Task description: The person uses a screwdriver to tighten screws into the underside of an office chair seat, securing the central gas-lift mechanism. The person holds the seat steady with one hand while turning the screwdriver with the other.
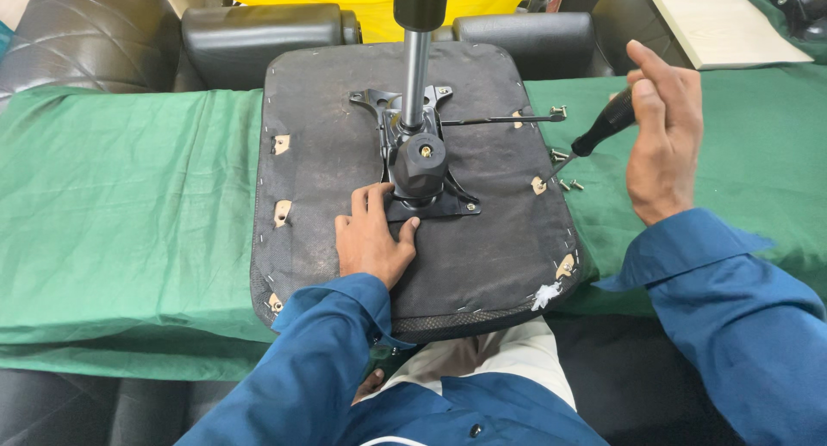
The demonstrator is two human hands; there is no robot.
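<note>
On the upturned seat (pixel 345 162), left hand (pixel 375 239) steadies the bracket (pixel 431 207); right hand (pixel 663 140) grips a screwdriver (pixel 603 127).

The gas cylinder (pixel 415 63) and black mechanism plate (pixel 422 166) block the seat base (pixel 327 239) centre — its left half lies open. Loose screws (pixel 568 184) dot the green cloth (pixel 121 213) at right.
</note>
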